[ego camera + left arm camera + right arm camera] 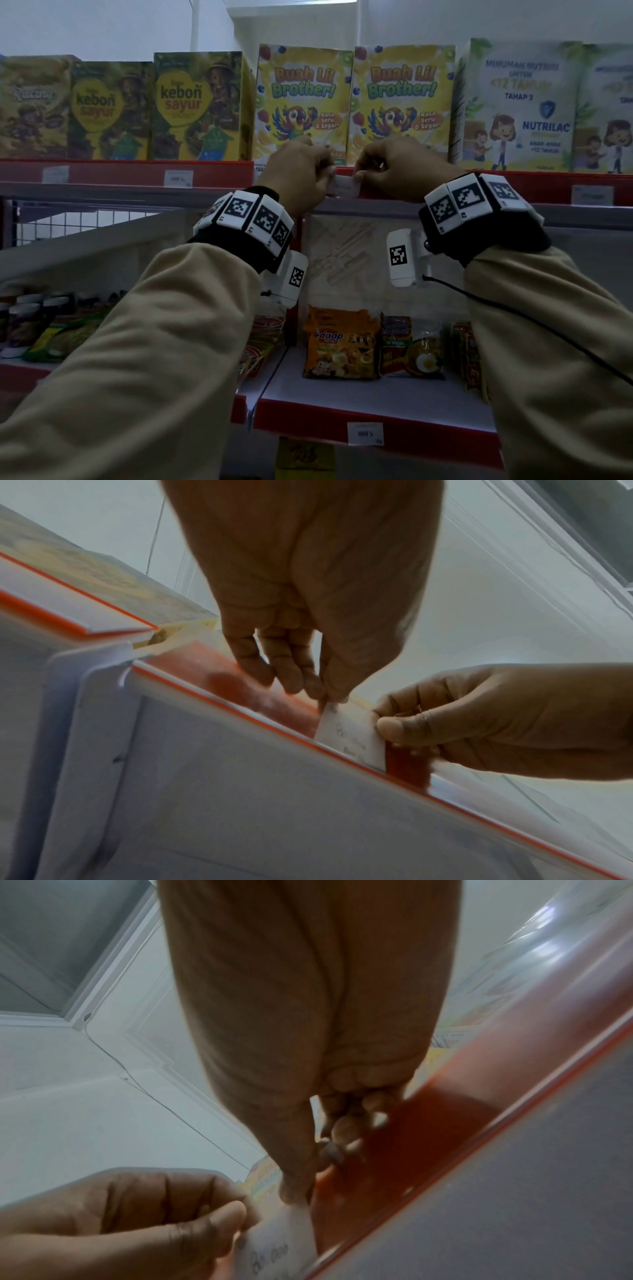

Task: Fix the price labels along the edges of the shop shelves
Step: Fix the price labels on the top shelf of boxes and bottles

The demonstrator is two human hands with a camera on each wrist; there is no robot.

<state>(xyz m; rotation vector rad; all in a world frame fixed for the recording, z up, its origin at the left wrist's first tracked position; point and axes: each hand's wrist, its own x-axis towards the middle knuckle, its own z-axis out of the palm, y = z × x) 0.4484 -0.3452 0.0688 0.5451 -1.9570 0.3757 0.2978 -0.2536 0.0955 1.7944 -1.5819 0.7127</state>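
Label [343, 186] pinched at both ends by left hand [297, 173] and right hand [402, 169], half-seated in red shelf rail [534, 186]. Best kept level, pressed down evenly.

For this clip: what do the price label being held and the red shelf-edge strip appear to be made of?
Price label: looks like thin matte white paper or card, with what seems handwritten ink; it bends slightly where the left hand and right hand pinch it.
Shelf-edge strip: probably a glossy clear plastic channel over red backing; reflections show on it in the right wrist view.
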